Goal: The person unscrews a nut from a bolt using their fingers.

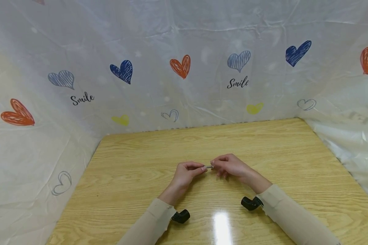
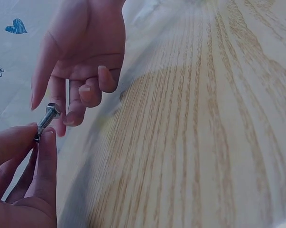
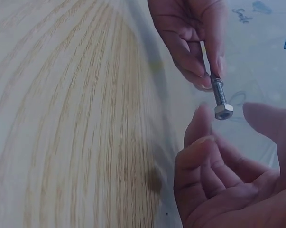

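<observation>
Thumb and index finger of my left hand (image 1: pixel 184 175) pinch a small silver bolt (image 1: pixel 209 166) by one end, above the table. Its threaded shank shows in the right wrist view, with a six-sided nut-like piece (image 3: pixel 224 112) at the free end that has a dark round centre. My right hand (image 1: pixel 233 166) is close beside that end. In the right wrist view the right thumb (image 3: pixel 263 118) and forefinger stand apart on either side of the hexagonal piece, with gaps showing. The other right fingers are loosely bent. Left fingertips cover the bolt's far end.
Both hands are over a wood-grain table (image 1: pixel 135 153). A pale sheet (image 1: pixel 202 95) printed with hearts and "Smile" hangs along its back and sides. Black wrist cameras (image 1: pixel 181 216) stick out from both sleeves. A bright light reflection lies near the table's front.
</observation>
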A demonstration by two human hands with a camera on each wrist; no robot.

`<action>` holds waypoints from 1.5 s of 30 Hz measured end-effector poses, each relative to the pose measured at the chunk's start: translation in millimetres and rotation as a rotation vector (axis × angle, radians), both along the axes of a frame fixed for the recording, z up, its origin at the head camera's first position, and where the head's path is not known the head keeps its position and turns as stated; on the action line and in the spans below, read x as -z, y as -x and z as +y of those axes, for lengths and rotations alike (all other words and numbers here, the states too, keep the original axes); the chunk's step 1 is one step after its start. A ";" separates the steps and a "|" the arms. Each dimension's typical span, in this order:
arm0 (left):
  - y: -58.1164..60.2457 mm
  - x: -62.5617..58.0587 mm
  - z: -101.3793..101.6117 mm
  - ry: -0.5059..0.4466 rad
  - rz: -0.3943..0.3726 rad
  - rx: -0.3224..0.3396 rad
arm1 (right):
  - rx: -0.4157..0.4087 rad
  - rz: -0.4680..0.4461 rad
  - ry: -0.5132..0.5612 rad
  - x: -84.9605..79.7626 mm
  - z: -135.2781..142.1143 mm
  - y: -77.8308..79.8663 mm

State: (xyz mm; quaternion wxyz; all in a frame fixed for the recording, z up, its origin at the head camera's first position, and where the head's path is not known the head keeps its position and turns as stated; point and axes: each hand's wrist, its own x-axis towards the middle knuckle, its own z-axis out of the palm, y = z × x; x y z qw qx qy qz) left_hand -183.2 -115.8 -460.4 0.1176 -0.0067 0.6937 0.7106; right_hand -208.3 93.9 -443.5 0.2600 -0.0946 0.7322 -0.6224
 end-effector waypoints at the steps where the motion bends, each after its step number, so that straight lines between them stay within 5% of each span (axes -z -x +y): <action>1: 0.1 0.1 0.0 0.000 0.002 0.000 | -0.003 -0.002 -0.002 -0.2 -0.3 -0.1; 17: 0.3 6.2 -1.5 -0.015 0.009 0.001 | -0.066 0.019 0.043 6.1 2.1 1.1; 31: 1.4 2.1 -1.1 -0.041 -0.012 0.046 | -0.026 -0.045 -0.025 7.1 2.4 1.7; 45: 0.6 5.7 -0.3 -0.049 -0.001 0.030 | -0.081 -0.019 0.047 2.2 6.7 0.2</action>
